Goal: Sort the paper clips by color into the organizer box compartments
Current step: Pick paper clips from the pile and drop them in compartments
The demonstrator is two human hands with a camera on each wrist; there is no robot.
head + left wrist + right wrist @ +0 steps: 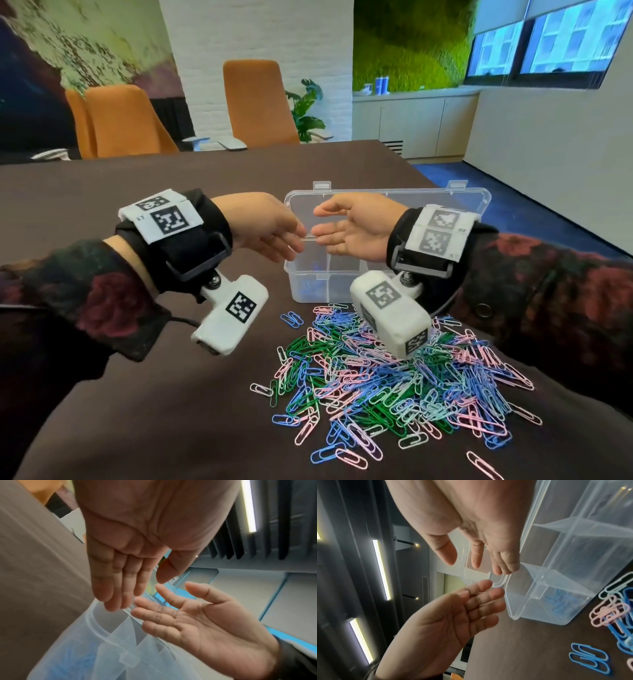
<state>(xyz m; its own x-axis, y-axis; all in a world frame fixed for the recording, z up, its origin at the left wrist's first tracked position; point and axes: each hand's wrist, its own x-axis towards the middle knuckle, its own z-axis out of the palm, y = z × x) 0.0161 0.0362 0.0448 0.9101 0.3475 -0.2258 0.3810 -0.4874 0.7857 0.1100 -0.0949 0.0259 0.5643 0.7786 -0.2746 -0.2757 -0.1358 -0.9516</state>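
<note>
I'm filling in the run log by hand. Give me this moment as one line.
left hand open | right hand open | both empty above organizer box | blue clips in one compartment | mixed pile unsorted on table

Organizer box: clear plastic, smooth, glossy, faintly frosted walls. Lid: same clear plastic. Paper clips: coloured coating, glossy, probably plastic over wire. Surface: dark brown, matt, looks like cloth cover with soft folds. Sleeves: printed fabric, matt. Wrist camera housings: white, matt, slightly rough.
</note>
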